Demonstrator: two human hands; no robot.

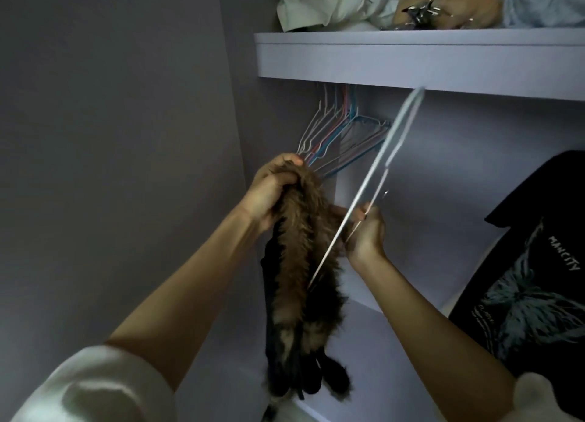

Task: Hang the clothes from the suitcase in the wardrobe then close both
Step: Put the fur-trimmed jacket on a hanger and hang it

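the left hand (272, 190) is curled tight around the top of a brown fur piece (304, 263), fingers wrapped over the bunched end, thumb on the near side. the fur hangs straight down from that grip, with dark parts alongside it ending in dangling tips low in the wardrobe. the right hand (365, 231) pinches a single white wire hanger (380, 165), fingers closed on its thin wires; the hanger slants up toward the underside of the shelf (411, 57) and its lower end crosses in front of the fur. the fur lies between the two hands, touching both. a cluster of empty wire hangers (342, 137), white, pink and blue, too bunched to count, hangs behind the left hand. one black printed t-shirt (531, 279) hangs at the right. folded clothes (332, 7) sit on the shelf.
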